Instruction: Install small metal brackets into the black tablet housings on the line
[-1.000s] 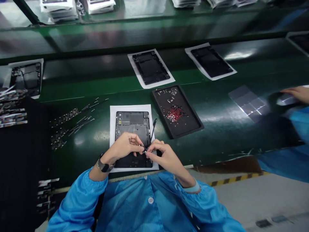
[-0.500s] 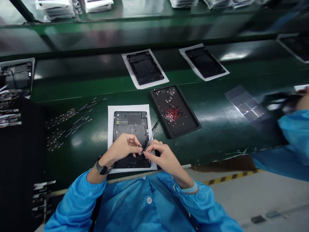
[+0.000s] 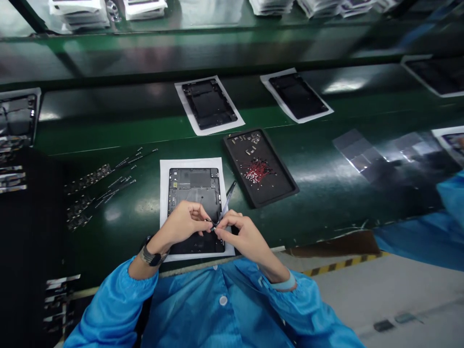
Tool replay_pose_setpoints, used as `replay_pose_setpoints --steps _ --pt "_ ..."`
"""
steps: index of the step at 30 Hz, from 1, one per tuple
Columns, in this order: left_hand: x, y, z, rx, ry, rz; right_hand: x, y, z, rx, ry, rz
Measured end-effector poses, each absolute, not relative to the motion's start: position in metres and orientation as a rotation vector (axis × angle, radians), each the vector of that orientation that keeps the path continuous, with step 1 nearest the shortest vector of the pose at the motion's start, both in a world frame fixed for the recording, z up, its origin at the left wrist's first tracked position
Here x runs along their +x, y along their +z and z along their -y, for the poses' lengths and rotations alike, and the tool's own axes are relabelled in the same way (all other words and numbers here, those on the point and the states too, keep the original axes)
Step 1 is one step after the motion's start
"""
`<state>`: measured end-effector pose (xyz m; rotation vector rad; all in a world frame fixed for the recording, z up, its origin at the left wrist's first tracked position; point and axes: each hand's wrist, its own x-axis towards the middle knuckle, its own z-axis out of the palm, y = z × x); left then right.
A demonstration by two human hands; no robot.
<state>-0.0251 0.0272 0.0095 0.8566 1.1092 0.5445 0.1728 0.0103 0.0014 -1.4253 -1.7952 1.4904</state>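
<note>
My left hand [image 3: 188, 220] pinches a small dark part [image 3: 213, 225] with thumb and fingertips. From the other side my right hand [image 3: 239, 233] grips the same part, so the fingertips almost meet. The part is too small to name. A slim grey tool with a dark tip [image 3: 228, 195], resembling tweezers, sticks up and away from my right fingers. Beneath both hands lies an opened black tablet housing [image 3: 195, 191] on a white sheet [image 3: 164, 193]. My wrists and fingers hide its lower middle.
Right of the housing is a black tray [image 3: 279, 186] with red wires [image 3: 258, 170] and small metal pieces. Thin circuit strips [image 3: 89, 179] lie at left. More housings [image 3: 210, 102] rest on sheets farther back. A co-worker's blue sleeve [image 3: 451, 198] is at the right edge.
My hands keep nearly the same pinch over the housing. The view has shifted slightly. At the right, the co-worker's hand has drawn back, uncovering more clear film and a white-edged sheet.
</note>
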Motion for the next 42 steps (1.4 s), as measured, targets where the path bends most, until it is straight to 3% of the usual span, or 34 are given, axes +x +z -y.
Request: replay_pose_setpoints --steps 42 --pt "-0.021 0.001 -0.022 0.686 0.535 -1.102 0.175 -0.011 -0.003 -1.361 1.372 1.809"
